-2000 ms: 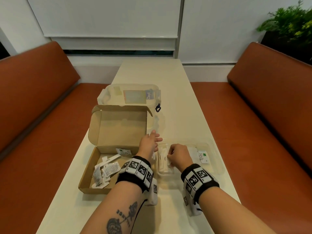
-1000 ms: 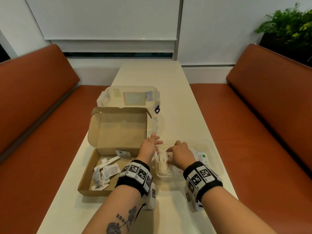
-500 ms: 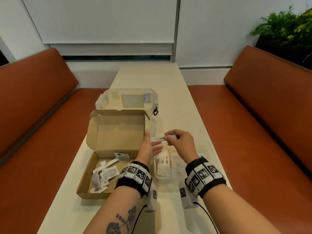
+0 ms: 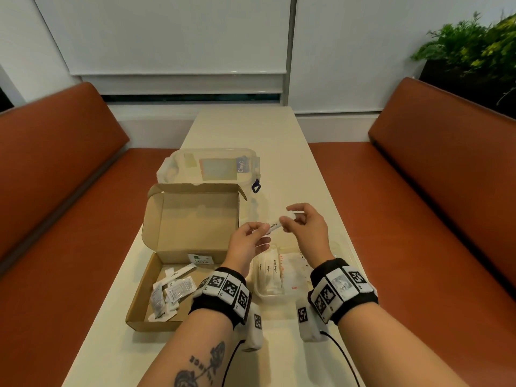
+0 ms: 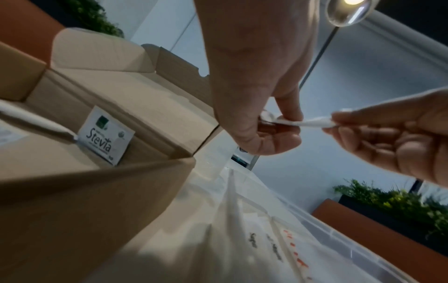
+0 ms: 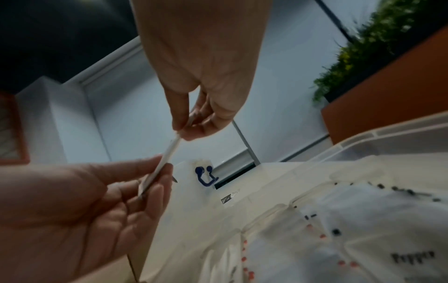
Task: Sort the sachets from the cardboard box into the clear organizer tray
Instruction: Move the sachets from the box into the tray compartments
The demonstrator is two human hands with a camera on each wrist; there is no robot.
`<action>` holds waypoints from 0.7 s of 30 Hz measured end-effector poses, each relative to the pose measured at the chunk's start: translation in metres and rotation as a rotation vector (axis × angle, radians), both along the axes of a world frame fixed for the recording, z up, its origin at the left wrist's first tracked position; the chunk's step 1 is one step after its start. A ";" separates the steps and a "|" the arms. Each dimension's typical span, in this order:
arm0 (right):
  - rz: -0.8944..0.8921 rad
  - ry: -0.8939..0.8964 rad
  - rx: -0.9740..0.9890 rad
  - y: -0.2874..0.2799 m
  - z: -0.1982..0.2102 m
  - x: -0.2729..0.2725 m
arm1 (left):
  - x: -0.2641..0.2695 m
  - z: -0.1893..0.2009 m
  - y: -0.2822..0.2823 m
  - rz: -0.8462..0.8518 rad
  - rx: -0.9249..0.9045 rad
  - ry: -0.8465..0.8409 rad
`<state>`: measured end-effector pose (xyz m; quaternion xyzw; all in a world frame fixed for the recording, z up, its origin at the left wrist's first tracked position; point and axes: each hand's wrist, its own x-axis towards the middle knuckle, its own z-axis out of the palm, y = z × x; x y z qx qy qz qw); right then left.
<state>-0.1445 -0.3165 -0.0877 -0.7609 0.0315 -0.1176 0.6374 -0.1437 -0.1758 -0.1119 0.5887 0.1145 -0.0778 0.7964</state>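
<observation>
Both hands hold one white stick sachet (image 4: 275,226) in the air above the clear organizer tray (image 4: 352,254). My left hand (image 4: 258,229) pinches its near end, my right hand (image 4: 287,216) its far end. The wrist views show the same stick sachet (image 5: 312,123) (image 6: 164,161) stretched between left hand (image 5: 274,122) and right hand (image 6: 186,126). The tray holds white sugar sticks (image 4: 269,270) on its left and flat sachets (image 4: 293,270) to the right. The open cardboard box (image 4: 139,308) at left holds several loose sachets (image 4: 173,291) and a Stevia packet (image 4: 200,259).
A clear lidded container (image 4: 209,167) stands behind the box on the long cream table (image 4: 251,127). Orange bench seats (image 4: 55,219) run along both sides. A potted plant (image 4: 472,48) is at the far right.
My right hand lifted a stick sachet out of the tray area; my left hand came up and took its other end. Both hands now hold it higher above the tray.
</observation>
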 end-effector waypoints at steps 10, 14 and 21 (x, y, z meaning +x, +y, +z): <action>0.024 0.084 0.256 -0.004 -0.010 0.000 | -0.001 -0.001 0.001 -0.031 -0.040 -0.054; -0.036 0.109 0.141 -0.005 -0.017 0.004 | -0.004 -0.008 -0.002 -0.018 0.200 -0.099; 0.176 0.265 -0.457 0.001 -0.033 0.013 | -0.004 -0.021 -0.002 -0.006 0.919 -0.052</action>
